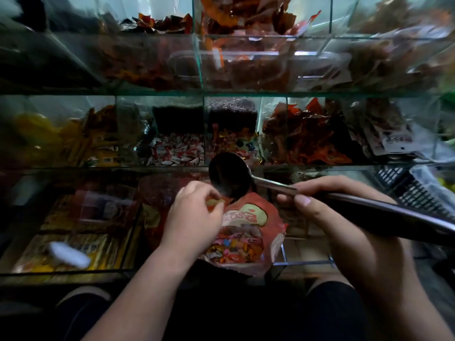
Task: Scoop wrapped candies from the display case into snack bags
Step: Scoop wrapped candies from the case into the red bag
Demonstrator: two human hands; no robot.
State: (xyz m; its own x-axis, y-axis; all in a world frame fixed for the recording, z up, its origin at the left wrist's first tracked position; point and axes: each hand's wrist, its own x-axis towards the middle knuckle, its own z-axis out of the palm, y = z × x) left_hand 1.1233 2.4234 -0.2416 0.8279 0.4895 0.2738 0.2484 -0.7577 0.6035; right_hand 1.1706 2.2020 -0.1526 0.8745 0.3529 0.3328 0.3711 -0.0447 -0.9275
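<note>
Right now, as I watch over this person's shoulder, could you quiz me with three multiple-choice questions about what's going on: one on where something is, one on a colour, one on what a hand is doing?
1. Where is the bowl of the ladle?
A) just above the mouth of the snack bag
B) buried in the top shelf
C) lying on the floor

2. What colour is most of the snack bag?
A) blue
B) red
C) green

3. What is the left hand doing?
A) lying flat on the glass
B) gripping the ladle
C) pinching the bag's top edge

Answers:
1 A: the right hand holds the handle, and the dark bowl sits right over the bag's opening.
2 B: the printed front is red around a clear window showing candies.
3 C: its fingertips close on the bag's rim.
</note>
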